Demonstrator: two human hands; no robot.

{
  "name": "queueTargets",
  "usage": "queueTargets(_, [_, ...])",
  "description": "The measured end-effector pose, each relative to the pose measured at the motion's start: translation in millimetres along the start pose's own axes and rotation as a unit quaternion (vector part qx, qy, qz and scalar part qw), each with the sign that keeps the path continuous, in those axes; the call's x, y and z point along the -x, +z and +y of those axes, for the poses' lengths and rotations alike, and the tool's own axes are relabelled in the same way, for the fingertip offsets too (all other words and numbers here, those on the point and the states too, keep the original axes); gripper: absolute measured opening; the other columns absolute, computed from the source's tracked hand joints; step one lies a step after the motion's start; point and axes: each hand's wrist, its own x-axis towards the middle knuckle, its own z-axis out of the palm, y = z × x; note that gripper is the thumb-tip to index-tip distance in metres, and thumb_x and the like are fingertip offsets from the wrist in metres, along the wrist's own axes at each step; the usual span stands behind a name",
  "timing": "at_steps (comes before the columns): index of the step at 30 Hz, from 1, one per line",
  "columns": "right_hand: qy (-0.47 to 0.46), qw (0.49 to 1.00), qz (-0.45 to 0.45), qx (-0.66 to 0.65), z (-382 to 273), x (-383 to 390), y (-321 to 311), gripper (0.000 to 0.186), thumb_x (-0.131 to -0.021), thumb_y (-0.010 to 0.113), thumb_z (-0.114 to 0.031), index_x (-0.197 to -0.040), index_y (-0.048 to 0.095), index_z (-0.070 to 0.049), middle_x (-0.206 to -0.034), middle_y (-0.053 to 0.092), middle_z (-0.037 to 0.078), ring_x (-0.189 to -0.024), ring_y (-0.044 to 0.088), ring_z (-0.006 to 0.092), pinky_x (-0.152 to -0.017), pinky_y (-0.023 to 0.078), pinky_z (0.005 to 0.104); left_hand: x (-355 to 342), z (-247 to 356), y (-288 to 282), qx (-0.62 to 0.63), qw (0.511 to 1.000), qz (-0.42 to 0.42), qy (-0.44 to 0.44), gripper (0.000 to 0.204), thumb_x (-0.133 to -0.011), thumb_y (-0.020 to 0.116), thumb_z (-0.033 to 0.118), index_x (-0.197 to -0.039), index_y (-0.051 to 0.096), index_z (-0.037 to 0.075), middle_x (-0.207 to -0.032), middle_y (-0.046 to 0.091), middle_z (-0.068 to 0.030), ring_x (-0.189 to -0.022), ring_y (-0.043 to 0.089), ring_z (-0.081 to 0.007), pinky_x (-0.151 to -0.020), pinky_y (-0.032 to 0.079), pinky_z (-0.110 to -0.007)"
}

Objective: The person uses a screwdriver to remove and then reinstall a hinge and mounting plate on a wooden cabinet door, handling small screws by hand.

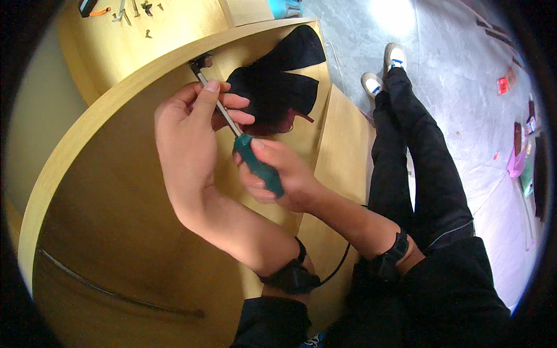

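Note:
A screwdriver (259, 165) with a green handle and a long metal shaft slants up and left. My right hand (278, 177) wraps round its handle. Higher up, my left hand (194, 124) is closed round the shaft, which passes between thumb and fingers; some of those fingers are hidden. The shaft's far end meets a small dark metal fitting (203, 60) inside the rim of a light wooden cabinet (110, 116). Whether the tip sits in a screw there is too small to tell. Just right of my left hand lies a black cloth bundle (278, 75) with dark red parts.
Several screws (126, 16) and orange-handled pliers (100, 11) lie on a wooden board at the top left. A dark rod (116, 293) crosses the cabinet's inside. Legs in black trousers (429, 145) stretch over the grey floor (452, 75) at the right, near scattered small items.

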Motion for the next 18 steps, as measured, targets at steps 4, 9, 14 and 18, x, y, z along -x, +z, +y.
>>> queueTargets(4, [0.128, 0.931, -0.176, -0.293, 9.7, -12.6, -20.5, 0.04, -0.097, 0.034, -0.042, -0.098, 0.05, -0.006, -0.066, 0.05, 0.004, -0.043, 0.041, 0.0105, -0.039, 0.032, 0.0224, -1.0, 0.1, 0.2, 0.024, 1.0, 0.001, -0.001, 0.024, -0.093, 0.05, 0.012, -0.092, 0.057, -0.01, -0.074, 0.063, -0.0152, -0.058, 0.062, -0.0197, -0.057, 0.05, -0.027])
queueTargets(9, [0.066, 0.99, -0.061, -0.107, 19.0, -9.3, 0.6, 0.034, -0.097, 0.037, -0.039, -0.1, 0.05, -0.008, -0.066, 0.05, 0.004, -0.046, 0.042, 0.0102, -0.041, 0.033, 0.0227, -6.1, -4.0, -3.2, -0.009, 0.999, 0.027, 0.017, 0.022, -0.091, 0.051, 0.011, -0.089, 0.058, -0.009, -0.071, 0.062, -0.0138, -0.053, 0.059, -0.0179, -0.053, 0.047, -0.027])
queueTargets(14, [-0.264, 0.866, 0.208, 0.371, 26.2, -6.1, 10.9, 0.02, -0.097, 0.044, -0.027, -0.097, 0.051, -0.008, -0.058, 0.045, 0.001, -0.049, 0.04, 0.0048, -0.042, 0.032, 0.0214, -6.2, -1.8, 5.1, -0.006, 1.0, 0.027, 0.014, 0.022, -0.091, 0.051, 0.012, -0.088, 0.058, -0.009, -0.071, 0.062, -0.014, -0.052, 0.058, -0.0178, -0.052, 0.046, -0.027])
queueTargets(18, [-0.079, 0.978, 0.1, 0.167, 2.6, -3.9, 0.8, 0.028, -0.098, 0.04, -0.035, -0.097, 0.049, -0.009, -0.059, 0.043, -0.001, -0.045, 0.037, 0.0053, -0.04, 0.03, 0.0207, -3.0, -7.4, 3.6, 0.042, 0.998, 0.032, 0.019, 0.023, -0.092, 0.052, 0.013, -0.089, 0.058, -0.008, -0.071, 0.063, -0.0135, -0.052, 0.057, -0.0169, -0.051, 0.046, -0.027])
